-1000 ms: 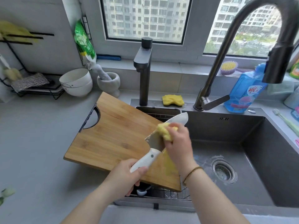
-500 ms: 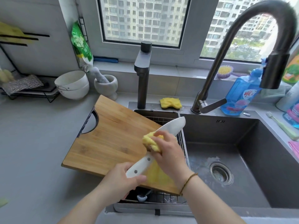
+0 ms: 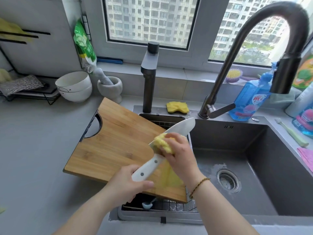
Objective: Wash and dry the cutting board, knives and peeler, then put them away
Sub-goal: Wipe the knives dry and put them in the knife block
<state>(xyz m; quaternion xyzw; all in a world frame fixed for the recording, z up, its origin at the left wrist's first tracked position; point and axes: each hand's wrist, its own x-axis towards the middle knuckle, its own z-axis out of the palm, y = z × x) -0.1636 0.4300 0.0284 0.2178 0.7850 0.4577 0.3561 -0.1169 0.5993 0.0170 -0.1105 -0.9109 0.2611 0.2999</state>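
Mid-frame, the left hand [image 3: 128, 182] has its fingers wrapped round the white handle of the knife [image 3: 162, 148], blade angled up toward the centre over the cutting board [image 3: 116, 143], which sits half on the counter and half over the sink [image 3: 254, 167]. The right hand [image 3: 179, 155] is pinching a yellow sponge [image 3: 160, 141] against the blade, so I'd say we're at the scrubbing step. Next up is probably a rinse under the faucet [image 3: 254, 48] at upper right, minding that edge.

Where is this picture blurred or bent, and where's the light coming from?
Head view: daylight enters through the windows behind the sink; the wide lens bows the gooseneck faucet; the yellow sponge in the right hand smears from motion, while the knife in the left hand looks crisp.
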